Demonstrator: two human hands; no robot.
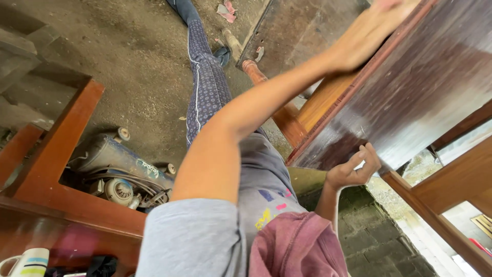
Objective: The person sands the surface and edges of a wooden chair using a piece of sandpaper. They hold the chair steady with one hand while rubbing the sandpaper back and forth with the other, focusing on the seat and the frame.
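Hands met the glossy dark wooden panel (420, 87): left hand (371, 28) lay flat along its far edge, right hand (353, 169) curled, fingers pinching its near edge.

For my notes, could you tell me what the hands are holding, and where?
The right hand grips the dark polished wooden panel by its lower edge; the left hand lies flat on its surface.

Blue compressor (120, 172) on concrete floor beside red-brown wooden frame (61, 154); striped mug (28, 261) lower left.

Grey short-sleeved shirt, blue patterned trousers with white side stripe.
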